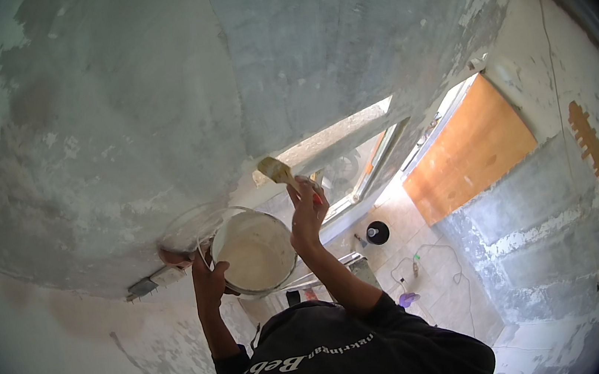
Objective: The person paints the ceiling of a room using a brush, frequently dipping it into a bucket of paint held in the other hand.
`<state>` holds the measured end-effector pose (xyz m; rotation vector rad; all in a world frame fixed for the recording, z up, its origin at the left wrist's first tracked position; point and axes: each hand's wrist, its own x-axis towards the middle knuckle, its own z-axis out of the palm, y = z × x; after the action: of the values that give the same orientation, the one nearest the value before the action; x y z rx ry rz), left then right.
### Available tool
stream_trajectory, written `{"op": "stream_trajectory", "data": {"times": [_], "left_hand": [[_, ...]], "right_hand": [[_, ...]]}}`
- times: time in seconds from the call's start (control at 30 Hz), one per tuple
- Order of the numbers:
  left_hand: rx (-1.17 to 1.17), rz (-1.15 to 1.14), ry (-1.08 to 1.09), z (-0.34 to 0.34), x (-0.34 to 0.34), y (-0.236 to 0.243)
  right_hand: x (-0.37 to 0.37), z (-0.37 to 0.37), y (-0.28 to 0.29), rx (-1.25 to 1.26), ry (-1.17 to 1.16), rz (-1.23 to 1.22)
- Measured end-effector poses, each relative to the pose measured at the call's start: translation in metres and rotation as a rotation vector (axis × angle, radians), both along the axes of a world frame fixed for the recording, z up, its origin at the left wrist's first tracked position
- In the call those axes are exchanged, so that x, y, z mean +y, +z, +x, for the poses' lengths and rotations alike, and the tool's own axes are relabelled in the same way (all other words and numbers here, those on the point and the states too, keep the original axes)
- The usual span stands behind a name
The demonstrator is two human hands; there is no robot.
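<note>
My left hand (211, 281) is wrapped around the side of a whitish plastic bucket (268, 225), with its thumb over the rim. Pale, creamy liquid lies in the bucket, and its thin wire handle hangs at the left. Closed around the handle of a wide, flat paintbrush (274, 170) is my right hand (308, 212). The brush is up beyond the bucket's far right rim, bristles pointing up and left. Behind it rises a grey, patchily plastered wall (155, 107); I cannot tell whether the bristles touch it.
Right of the brush there is a window (357, 165). Farther right an orange-brown board (471, 151) leans beside a bright opening. Far below, a black bucket (378, 233), a cable (452, 264) and a purple item (407, 298) lie on the tiled floor. Part of a ladder-like frame (357, 258) shows beneath me.
</note>
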<state>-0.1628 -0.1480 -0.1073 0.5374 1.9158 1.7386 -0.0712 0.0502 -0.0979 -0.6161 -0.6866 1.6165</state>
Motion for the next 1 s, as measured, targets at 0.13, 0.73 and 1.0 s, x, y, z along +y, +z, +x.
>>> {"op": "stream_trajectory", "data": {"times": [0.13, 0.73, 1.0], "left_hand": [[-0.034, -0.005, -0.007, 0.0, 0.002, 0.0], [0.001, -0.018, -0.029, -0.002, 0.005, 0.003], [-0.083, -0.133, 0.005, -0.003, 0.005, 0.013]], "right_hand": [[0.006, -0.019, 0.057, 0.108, 0.069, -0.031], [0.005, -0.03, 0.068, 0.259, -0.022, 0.244], [-0.015, -0.008, -0.039, -0.12, -0.08, 0.13]]}}
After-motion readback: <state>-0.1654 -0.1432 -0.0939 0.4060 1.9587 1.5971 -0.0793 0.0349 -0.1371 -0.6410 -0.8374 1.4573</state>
